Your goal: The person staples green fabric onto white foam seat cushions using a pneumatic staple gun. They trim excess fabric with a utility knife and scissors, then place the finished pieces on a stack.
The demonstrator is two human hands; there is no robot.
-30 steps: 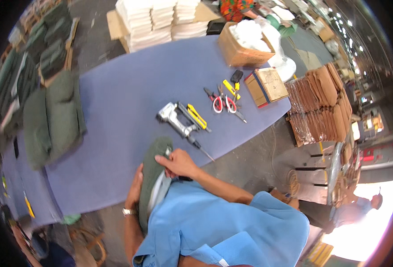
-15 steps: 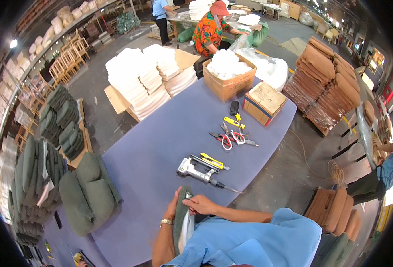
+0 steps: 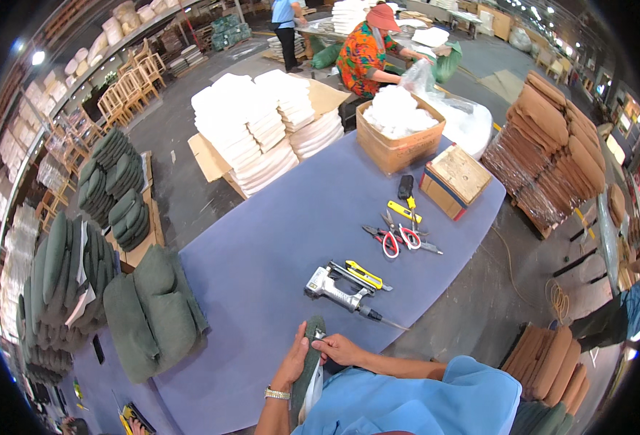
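Note:
I hold a dark green padded cushion [image 3: 304,388] on edge against my body, with some white material showing on its near side. My left hand [image 3: 295,357], with a watch at the wrist, presses along the cushion's left face. The fingers of my right hand [image 3: 342,351] are closed on its upper right edge; the fingertips are partly hidden there. Just beyond my hands lies a silver pneumatic staple gun [image 3: 334,290] on the blue-grey table [image 3: 247,290], its hose end pointing right. A yellow utility knife [image 3: 366,274] rests beside it.
Scissors [image 3: 400,241], pliers and another yellow knife [image 3: 405,211] lie farther along the table. A carton of white stuffing [image 3: 396,145] and a smaller box [image 3: 454,177] stand at its far end. Green cushions [image 3: 157,312] lie at left. A person in a red hat [image 3: 367,54] works beyond.
The view has shifted, so the table and tools appear farther right. My hands remain on the cushion, the right still at its upper edge.

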